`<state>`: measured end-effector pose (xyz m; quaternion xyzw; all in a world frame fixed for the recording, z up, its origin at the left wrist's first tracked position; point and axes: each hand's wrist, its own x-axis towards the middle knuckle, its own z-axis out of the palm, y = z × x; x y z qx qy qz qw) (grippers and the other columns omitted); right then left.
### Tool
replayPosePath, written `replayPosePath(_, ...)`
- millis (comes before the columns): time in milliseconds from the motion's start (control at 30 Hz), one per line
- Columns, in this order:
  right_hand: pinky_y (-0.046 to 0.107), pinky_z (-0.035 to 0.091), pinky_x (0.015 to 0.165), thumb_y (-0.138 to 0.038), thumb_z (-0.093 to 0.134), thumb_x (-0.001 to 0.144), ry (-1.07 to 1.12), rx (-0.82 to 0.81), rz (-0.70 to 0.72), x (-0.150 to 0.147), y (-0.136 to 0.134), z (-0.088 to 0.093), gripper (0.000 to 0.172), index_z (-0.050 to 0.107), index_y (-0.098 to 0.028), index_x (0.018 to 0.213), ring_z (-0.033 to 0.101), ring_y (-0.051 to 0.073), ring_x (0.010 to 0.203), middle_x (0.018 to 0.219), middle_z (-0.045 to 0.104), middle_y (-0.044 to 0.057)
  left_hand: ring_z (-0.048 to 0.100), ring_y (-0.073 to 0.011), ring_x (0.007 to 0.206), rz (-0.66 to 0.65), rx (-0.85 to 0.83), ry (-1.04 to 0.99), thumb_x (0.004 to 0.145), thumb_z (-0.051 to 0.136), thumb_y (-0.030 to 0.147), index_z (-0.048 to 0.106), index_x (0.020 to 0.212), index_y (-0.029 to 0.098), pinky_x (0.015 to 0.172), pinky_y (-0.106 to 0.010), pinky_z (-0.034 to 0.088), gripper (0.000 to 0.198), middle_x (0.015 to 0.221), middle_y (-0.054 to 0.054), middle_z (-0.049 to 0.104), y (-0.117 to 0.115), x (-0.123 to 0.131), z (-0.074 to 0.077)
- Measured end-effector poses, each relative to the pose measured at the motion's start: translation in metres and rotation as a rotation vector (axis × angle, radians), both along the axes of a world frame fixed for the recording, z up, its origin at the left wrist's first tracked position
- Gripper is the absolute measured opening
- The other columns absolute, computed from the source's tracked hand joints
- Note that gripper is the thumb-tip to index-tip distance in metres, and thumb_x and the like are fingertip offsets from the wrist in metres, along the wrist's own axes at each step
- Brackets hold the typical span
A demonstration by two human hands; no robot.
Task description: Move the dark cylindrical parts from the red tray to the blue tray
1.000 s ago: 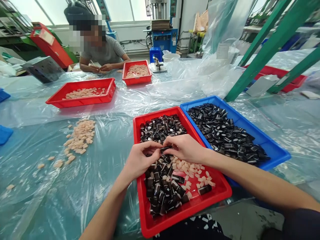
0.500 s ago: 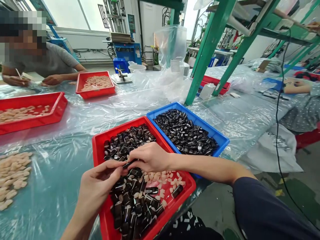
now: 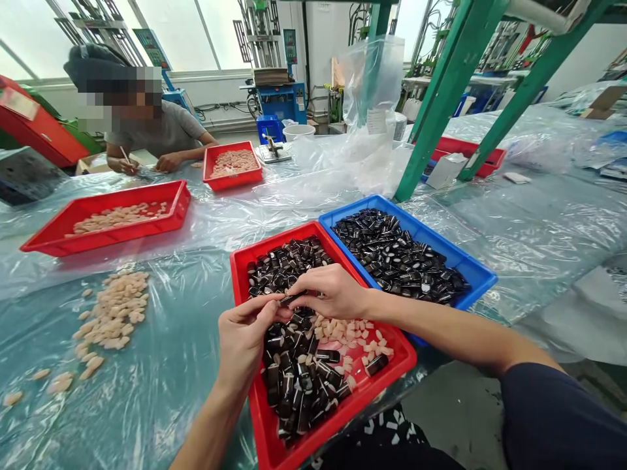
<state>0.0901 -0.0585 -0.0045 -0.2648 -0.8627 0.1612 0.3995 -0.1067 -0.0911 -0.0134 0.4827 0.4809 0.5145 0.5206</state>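
Left hand point(image 3: 243, 343) and right hand point(image 3: 333, 292) pinched together on a black piece point(image 3: 292, 299) over the red tray point(image 3: 240, 274); pale pieces point(image 3: 347, 333) and black pieces point(image 3: 294, 378) lie mixed within; the blue tray point(image 3: 392, 219) beside it holds sorted black pieces.

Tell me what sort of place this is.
Probably a factory workshop where small parts are handled by hand. A blue metal machine stands at the back, a long table is covered in clear plastic sheeting, and a red plastic tray holds small glossy black pieces.
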Motion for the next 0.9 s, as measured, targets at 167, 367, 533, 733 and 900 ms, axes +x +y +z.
replayPosePath(167, 0.027, 0.051, 0.071, -0.033, 0.063, 0.092, 0.008, 0.007, -0.069, -0.003, 0.000, 0.002, 0.016, 0.067, -0.018, 0.091, 0.068, 0.015, 0.075, 0.083, 0.075, 0.004, 0.072, -0.0183, 0.060, 0.037, 0.011, -0.050, 0.076, 0.074, 0.031, 0.075, 0.083, 0.016, 0.065, -0.028, 0.061, 0.017, 0.066, -0.002, 0.074, 0.002, 0.000, 0.004)
replayPosePath(367, 0.028, 0.048, 0.070, -0.036, 0.061, 0.091, -0.023, -0.058, -0.369, 0.026, 0.014, 0.027, 0.017, 0.067, -0.020, 0.094, 0.063, 0.014, 0.071, 0.086, 0.074, 0.002, 0.075, -0.0234, 0.073, -0.191, 0.017, 0.201, 0.079, 0.071, 0.035, 0.077, 0.089, 0.016, 0.071, -0.033, 0.063, 0.022, 0.082, -0.007, 0.078, -0.003, 0.008, 0.010)
replayPosePath(533, 0.035, 0.046, 0.074, -0.035, 0.060, 0.091, -0.177, -0.132, -0.820, 0.074, 0.040, 0.037, 0.020, 0.068, -0.018, 0.097, 0.063, 0.021, 0.076, 0.087, 0.072, 0.006, 0.073, -0.0212, 0.092, -0.491, 0.212, 0.527, 0.085, 0.063, 0.025, 0.076, 0.101, 0.023, 0.085, -0.031, 0.058, 0.021, 0.100, -0.004, 0.078, -0.011, 0.015, 0.011)
replayPosePath(733, 0.041, 0.043, 0.088, -0.027, 0.060, 0.090, -0.426, -0.107, -0.720, 0.076, 0.044, 0.028, 0.024, 0.066, -0.015, 0.111, 0.057, 0.028, 0.106, 0.114, 0.067, 0.013, 0.073, -0.0195, 0.087, -0.380, 0.242, 0.568, 0.091, 0.056, 0.027, 0.075, 0.095, 0.022, 0.080, -0.028, 0.057, 0.020, 0.094, -0.003, 0.078, -0.009, 0.012, 0.010)
replayPosePath(900, 0.036, 0.042, 0.078, -0.024, 0.065, 0.087, -0.828, -0.179, -0.320, 0.028, 0.021, 0.015, 0.010, 0.069, -0.014, 0.087, 0.061, 0.026, 0.091, 0.086, 0.072, 0.010, 0.072, -0.0196, 0.085, -0.391, 0.261, 0.549, 0.090, 0.056, 0.026, 0.075, 0.094, 0.021, 0.076, -0.027, 0.057, 0.021, 0.092, -0.003, 0.078, -0.009, 0.011, 0.008)
